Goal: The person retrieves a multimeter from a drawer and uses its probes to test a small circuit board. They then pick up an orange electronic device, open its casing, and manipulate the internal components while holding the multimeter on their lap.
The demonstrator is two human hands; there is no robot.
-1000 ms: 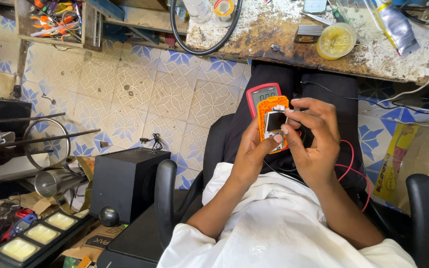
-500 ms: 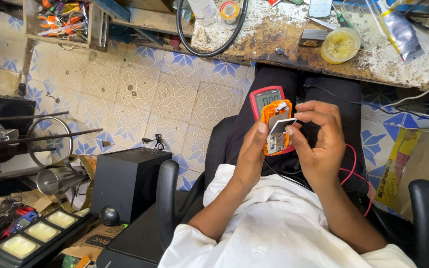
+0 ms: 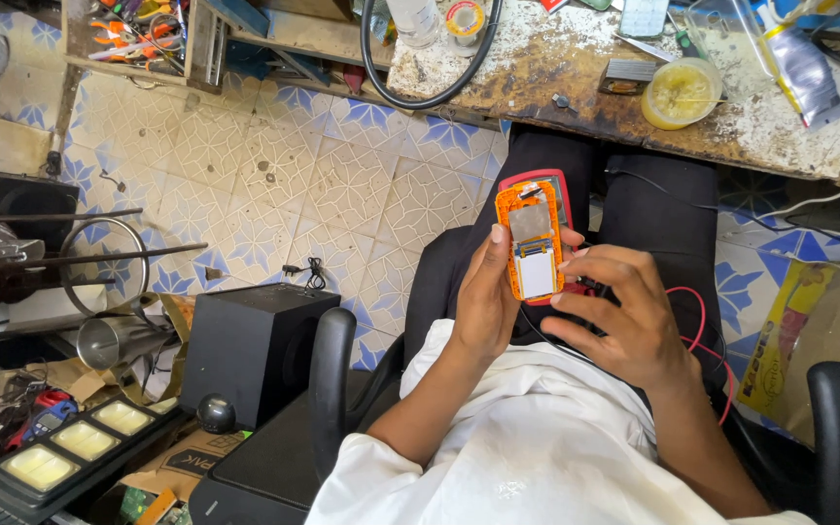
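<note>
- Orange phone frame (image 3: 533, 240) sits upright between the two hands, over the person's lap, just below the edge of the surface (image 3: 576, 78).
- It has a grey patch near the top and a white block under it.
- Left hand (image 3: 486, 292) wraps around the frame's left side, with the thumb up along its edge, so this hand is closed on it.
- Right hand (image 3: 624, 316) sits to the right and lower down. Its fingertips touch the frame's right and bottom edge, and the fingers are bent, not spread wide.
- Behind the frame lies a red meter (image 3: 558, 185) on the black trousers, partly hidden.
- Red wire (image 3: 700, 321) loops by the right wrist.
- On the surface stand a yellow tub (image 3: 681, 92), a black hose loop (image 3: 430, 58) and a solder roll (image 3: 465, 17).
- On the tiled floor (image 3: 274, 165) to the left stands a black speaker box (image 3: 250, 345).
- Near it are a metal funnel (image 3: 114, 337) and a black tray of pale squares (image 3: 70, 442).
</note>
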